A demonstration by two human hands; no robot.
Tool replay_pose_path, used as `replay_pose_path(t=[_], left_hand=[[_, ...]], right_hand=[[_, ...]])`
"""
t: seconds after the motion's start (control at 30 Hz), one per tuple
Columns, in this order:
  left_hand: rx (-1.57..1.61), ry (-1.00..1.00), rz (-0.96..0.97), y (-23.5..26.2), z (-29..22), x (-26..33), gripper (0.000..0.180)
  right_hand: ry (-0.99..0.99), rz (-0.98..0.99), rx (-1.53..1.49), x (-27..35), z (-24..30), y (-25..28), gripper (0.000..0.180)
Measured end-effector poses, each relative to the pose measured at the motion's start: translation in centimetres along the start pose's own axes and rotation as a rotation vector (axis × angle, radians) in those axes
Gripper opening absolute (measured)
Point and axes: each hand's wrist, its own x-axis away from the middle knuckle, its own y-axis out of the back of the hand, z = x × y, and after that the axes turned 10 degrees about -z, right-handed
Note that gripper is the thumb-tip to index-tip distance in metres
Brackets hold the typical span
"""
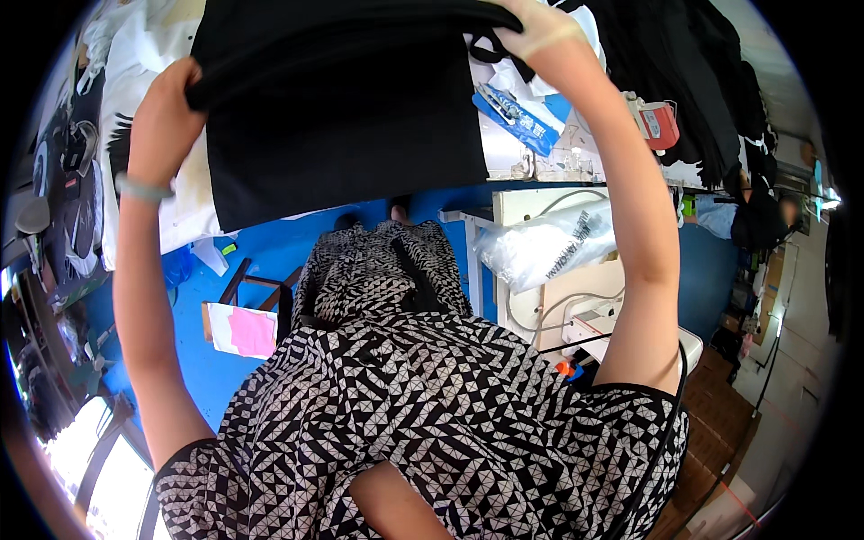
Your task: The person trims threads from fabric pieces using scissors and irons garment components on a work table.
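Note:
A wide piece of black fabric (351, 139) lies over the white-covered work table, its near edge reaching the table's front. My left hand (165, 117) is closed on the fabric's left side, where a fold is lifted. At the upper right, my right hand (540, 34) grips the other end of that raised fold. Between the two hands the fold runs as a slack, curved band. My right fingertips are partly hidden by the cloth and the frame's top. Beside the fabric's right edge lies a blue plastic packet (520, 119) with a metal tool on it.
Dark garments (670, 54) are heaped at the far right, near a red-and-white box (657, 124). Below the table stand a clear plastic bag (549, 243) and a sewing machine (589, 324). A stool (238, 326) with pink paper is on the blue floor. Another person (760, 216) is at right.

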Motion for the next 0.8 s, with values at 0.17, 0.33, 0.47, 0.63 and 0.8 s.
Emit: replay_pose_path(t=[0.17, 0.33, 0.47, 0.63, 0.8], left_hand=[[-0.136, -0.002, -0.008, -2.8, -6.0, 10.7, 0.036], [-0.09, 0.059, 0.198, -11.0, -5.1, 17.1, 0.033], [0.042, 0.148, 0.277, -7.3, -5.7, 16.4, 0.033], [0.039, 0.487, -0.018, -8.4, -5.7, 21.2, 0.032], [0.303, 1.532, -0.644, -12.8, -10.1, 20.7, 0.053]], right_hand=[[0.209, -0.251, -0.256, 12.6, 2.0, -3.9, 0.047], [0.176, 0.139, -0.047, 20.0, 2.3, -13.6, 0.049], [0.089, 0.422, -0.026, 18.6, 3.8, -10.8, 0.072], [0.212, 0.292, -0.247, 9.3, 1.5, -9.3, 0.06], [0.338, -0.204, -0.434, -8.6, -7.0, -15.7, 0.045]])
